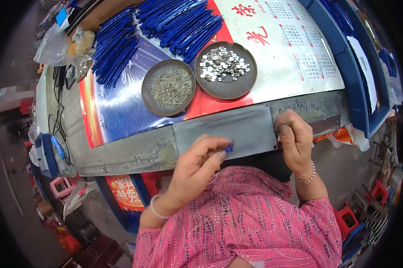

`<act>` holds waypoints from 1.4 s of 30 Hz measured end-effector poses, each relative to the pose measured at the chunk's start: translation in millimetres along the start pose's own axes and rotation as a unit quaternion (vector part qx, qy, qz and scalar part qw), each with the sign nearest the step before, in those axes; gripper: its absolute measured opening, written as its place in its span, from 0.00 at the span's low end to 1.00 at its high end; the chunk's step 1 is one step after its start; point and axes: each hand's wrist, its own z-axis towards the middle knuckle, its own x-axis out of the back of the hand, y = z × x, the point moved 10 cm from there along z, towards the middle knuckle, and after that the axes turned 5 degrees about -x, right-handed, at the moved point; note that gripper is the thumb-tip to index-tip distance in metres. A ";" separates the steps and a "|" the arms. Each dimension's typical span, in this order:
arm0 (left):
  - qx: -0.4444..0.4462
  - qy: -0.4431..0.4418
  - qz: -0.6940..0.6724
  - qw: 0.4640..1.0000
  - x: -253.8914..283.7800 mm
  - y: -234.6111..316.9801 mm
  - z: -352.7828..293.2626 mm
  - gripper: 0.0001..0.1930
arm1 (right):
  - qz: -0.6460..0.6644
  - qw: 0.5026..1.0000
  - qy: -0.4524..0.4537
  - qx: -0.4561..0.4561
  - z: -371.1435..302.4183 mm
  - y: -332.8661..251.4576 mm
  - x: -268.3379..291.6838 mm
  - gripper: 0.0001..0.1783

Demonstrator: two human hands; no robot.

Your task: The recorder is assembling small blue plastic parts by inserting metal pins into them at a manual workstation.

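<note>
My left hand point(196, 166) pinches a small blue piece point(229, 148) between thumb and fingers, over a grey metal plate point(250, 126) at the table's front edge. Only the tip of that piece shows, so its kind is unclear. Just right of the plate, my right hand point(296, 139) is closed with thumb against curled fingers; whatever it may hold is hidden. Beyond the plate stand two dark round dishes. The left dish point(148, 103) holds many thin metal pins point(172, 86), and the right dish point(250, 85) holds shiny silver discs point(223, 64).
Piles of slender blue pieces point(179, 24) lie at the back on a printed calendar sheet point(295, 67). A blue crate point(360, 102) borders the right side. Clear plastic bags point(54, 47) and a black cable point(58, 129) are at the left.
</note>
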 end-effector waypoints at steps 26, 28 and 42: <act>-0.175 -0.099 0.517 0.832 -12.6 36.3 56.9 0.16 | -0.032 0.990 0.021 0.137 -10.2 4.7 18.0 0.16; -0.214 -0.107 0.511 0.826 -37.0 42.7 71.3 0.14 | -0.037 0.990 0.018 0.136 -9.3 1.5 16.0 0.16; -0.228 0.010 0.435 0.871 -1.0 32.7 21.7 0.15 | 0.027 0.995 -0.069 0.070 -11.7 -34.0 -29.6 0.14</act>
